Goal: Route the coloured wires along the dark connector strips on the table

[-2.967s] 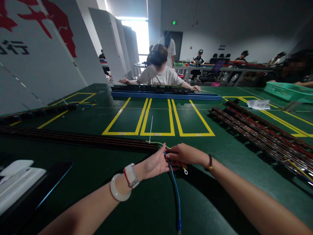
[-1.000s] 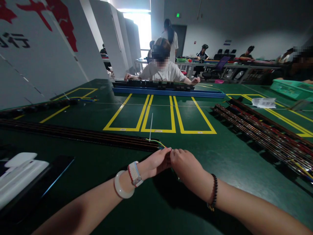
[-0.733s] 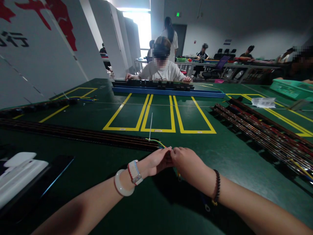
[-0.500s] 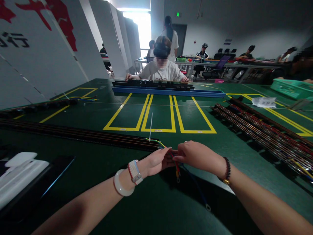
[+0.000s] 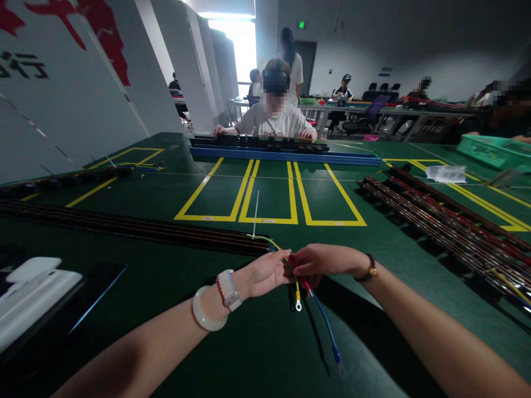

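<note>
My left hand (image 5: 265, 272) and my right hand (image 5: 319, 261) meet fingertip to fingertip over the green table (image 5: 257, 342), both pinched on the end of a bundle of coloured wires (image 5: 290, 265). A blue wire (image 5: 326, 326) hangs from the pinch toward me. Beside it dangles a short yellow wire with a ring terminal (image 5: 297, 301). The bundle runs left into a long dark wire harness (image 5: 136, 229) lying across the table. A white cable tie (image 5: 256, 213) sticks up from the harness just beyond my hands.
A second long harness (image 5: 448, 221) lies diagonally at the right. Yellow taped boxes (image 5: 269, 193) mark the middle of the table. A person across the table has both hands on a blue rail (image 5: 286, 157). A white box (image 5: 33, 298) sits at the near left, a green crate (image 5: 493, 152) far right.
My right hand has turned and drawn back from over the pinch, uncovering the blue and yellow wire ends, which now hang free below my fingers. My left hand has held still.
</note>
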`<state>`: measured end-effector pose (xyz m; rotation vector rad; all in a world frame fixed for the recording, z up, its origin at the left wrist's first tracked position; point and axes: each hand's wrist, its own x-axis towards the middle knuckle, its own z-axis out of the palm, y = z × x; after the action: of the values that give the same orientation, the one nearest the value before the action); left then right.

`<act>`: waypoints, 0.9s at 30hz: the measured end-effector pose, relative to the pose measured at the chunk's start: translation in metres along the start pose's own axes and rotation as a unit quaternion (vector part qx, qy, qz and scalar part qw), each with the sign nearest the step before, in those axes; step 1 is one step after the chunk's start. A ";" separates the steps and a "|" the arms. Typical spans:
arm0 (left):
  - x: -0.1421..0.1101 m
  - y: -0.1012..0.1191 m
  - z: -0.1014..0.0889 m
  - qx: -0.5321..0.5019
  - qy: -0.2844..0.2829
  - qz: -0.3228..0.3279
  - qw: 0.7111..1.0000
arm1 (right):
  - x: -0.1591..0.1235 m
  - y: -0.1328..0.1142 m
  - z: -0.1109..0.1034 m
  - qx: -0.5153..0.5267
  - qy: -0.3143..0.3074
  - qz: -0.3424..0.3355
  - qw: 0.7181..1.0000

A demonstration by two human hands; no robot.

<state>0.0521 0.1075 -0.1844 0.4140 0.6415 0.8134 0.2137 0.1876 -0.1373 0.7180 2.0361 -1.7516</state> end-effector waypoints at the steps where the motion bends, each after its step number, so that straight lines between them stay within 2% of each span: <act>1: 0.000 0.000 -0.001 0.004 -0.001 -0.001 1.000 | 0.002 0.004 -0.002 0.015 -0.009 -0.012 1.000; 5: -0.001 0.001 0.000 0.004 -0.005 -0.001 1.000 | 0.006 0.012 -0.006 0.039 -0.020 -0.042 0.998; 11: -0.001 0.001 0.000 0.003 -0.008 0.010 1.000 | 0.004 0.007 -0.002 0.021 0.009 -0.057 0.998; 17: 0.000 0.000 -0.001 -0.013 -0.009 0.005 1.000 | 0.005 0.012 -0.003 0.049 -0.022 -0.079 0.995; 27: 0.001 0.001 0.004 -0.019 0.004 -0.002 1.000 | -0.002 -0.008 0.009 -0.080 0.089 -0.032 0.992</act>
<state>0.0551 0.1084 -0.1814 0.3756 0.6329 0.8224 0.2099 0.1777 -0.1315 0.7907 2.3119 -1.5843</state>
